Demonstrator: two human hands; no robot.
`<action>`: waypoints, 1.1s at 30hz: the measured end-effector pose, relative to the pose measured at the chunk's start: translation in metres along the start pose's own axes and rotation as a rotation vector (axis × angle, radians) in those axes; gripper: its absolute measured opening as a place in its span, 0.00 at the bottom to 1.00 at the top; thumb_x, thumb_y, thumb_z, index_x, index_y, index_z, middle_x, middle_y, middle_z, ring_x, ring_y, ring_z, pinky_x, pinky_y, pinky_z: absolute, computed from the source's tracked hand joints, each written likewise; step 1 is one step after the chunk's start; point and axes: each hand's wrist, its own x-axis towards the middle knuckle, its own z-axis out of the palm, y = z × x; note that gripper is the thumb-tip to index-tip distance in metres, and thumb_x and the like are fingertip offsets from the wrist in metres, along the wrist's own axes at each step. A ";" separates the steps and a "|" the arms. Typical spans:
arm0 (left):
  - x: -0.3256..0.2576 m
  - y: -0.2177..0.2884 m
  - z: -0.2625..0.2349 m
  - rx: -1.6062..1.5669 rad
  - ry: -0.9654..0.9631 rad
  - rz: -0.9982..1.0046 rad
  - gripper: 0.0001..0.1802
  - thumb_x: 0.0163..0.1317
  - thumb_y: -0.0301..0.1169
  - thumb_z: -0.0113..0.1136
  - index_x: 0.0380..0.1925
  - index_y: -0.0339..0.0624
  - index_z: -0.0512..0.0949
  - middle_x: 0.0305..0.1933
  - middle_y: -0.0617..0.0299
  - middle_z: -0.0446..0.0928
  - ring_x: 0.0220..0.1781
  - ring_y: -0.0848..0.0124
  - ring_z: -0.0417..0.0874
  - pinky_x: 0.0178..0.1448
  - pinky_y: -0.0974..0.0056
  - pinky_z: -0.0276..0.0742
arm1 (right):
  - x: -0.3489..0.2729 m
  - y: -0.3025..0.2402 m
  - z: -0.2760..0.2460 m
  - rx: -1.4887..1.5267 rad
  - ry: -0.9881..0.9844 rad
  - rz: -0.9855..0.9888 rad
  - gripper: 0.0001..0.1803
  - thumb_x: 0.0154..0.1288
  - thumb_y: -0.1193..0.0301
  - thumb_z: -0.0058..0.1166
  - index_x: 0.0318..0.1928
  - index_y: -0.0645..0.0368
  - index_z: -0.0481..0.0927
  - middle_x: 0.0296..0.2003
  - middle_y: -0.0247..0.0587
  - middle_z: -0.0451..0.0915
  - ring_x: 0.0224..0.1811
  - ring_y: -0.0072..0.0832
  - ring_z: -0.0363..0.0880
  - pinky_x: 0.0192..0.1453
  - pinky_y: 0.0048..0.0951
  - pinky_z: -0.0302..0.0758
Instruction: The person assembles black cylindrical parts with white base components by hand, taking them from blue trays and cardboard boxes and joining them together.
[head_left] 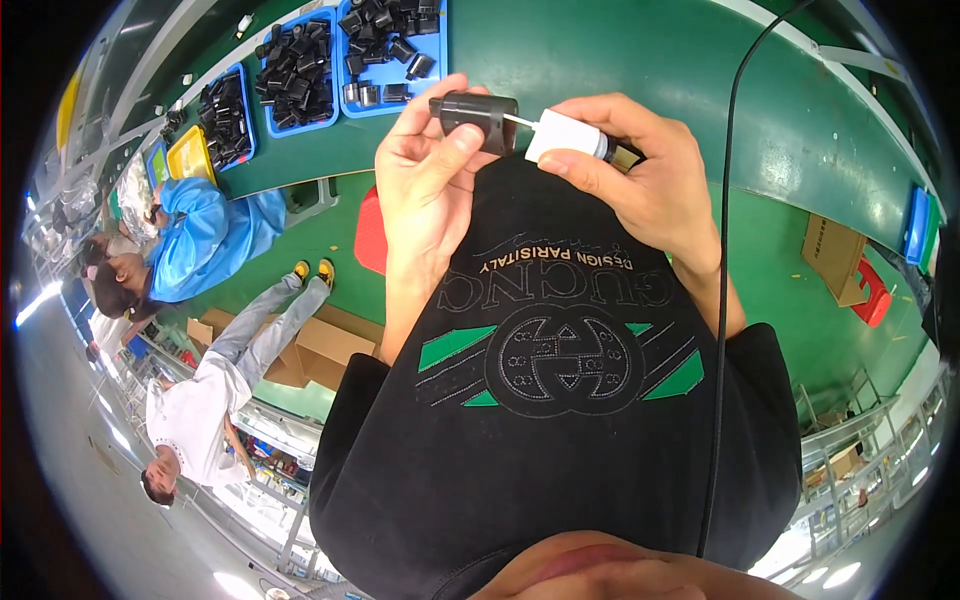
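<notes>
My left hand (425, 190) is closed round a black plastic housing (478, 112), short and rounded, with a small stub at its left end. Fingers and thumb of my right hand (655, 165) grip a white block-shaped piece (563, 138), which has a dark part at its right end, half covered by the fingers. A thin pale rod or wire (521, 121) spans the short gap between the white piece and the housing's right end. Whether it enters the housing is not clear. Both pieces are held up near the edge of the green workbench (600, 55).
Blue trays (398, 108) of black plastic parts stand on the bench at the far left, beside a yellow tray (192, 157). A black cable (728, 200) hangs down on the right. Two people are at left, in blue (215, 235) and white (195, 420). Cardboard (832, 258) stands right.
</notes>
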 end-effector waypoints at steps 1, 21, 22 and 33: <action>-0.001 0.000 0.000 0.054 -0.010 0.001 0.25 0.55 0.15 0.61 0.54 0.30 0.70 0.47 0.47 0.78 0.46 0.62 0.83 0.46 0.60 0.86 | 0.000 0.000 0.000 -0.008 -0.017 0.015 0.16 0.55 0.70 0.67 0.42 0.63 0.81 0.33 0.40 0.84 0.32 0.23 0.82 0.37 0.23 0.76; -0.026 0.017 0.016 0.225 -0.020 0.022 0.27 0.47 0.11 0.65 0.51 0.29 0.72 0.44 0.49 0.79 0.44 0.67 0.83 0.46 0.67 0.84 | -0.010 0.000 0.011 -0.182 0.015 -0.255 0.16 0.54 0.70 0.66 0.44 0.60 0.81 0.27 0.39 0.80 0.19 0.22 0.72 0.22 0.23 0.67; -0.026 0.016 0.018 0.247 -0.035 0.045 0.27 0.47 0.10 0.65 0.51 0.28 0.72 0.45 0.49 0.78 0.44 0.66 0.82 0.46 0.66 0.84 | -0.009 -0.004 0.010 -0.208 -0.019 -0.240 0.18 0.53 0.70 0.67 0.45 0.61 0.81 0.27 0.38 0.79 0.20 0.23 0.71 0.24 0.24 0.68; -0.038 0.022 0.031 0.570 -0.213 0.315 0.27 0.44 0.12 0.69 0.49 0.29 0.76 0.46 0.51 0.78 0.47 0.66 0.81 0.51 0.64 0.83 | 0.000 0.011 0.020 -0.023 -0.076 -0.503 0.34 0.48 0.57 0.65 0.55 0.62 0.77 0.34 0.37 0.74 0.34 0.26 0.71 0.36 0.25 0.69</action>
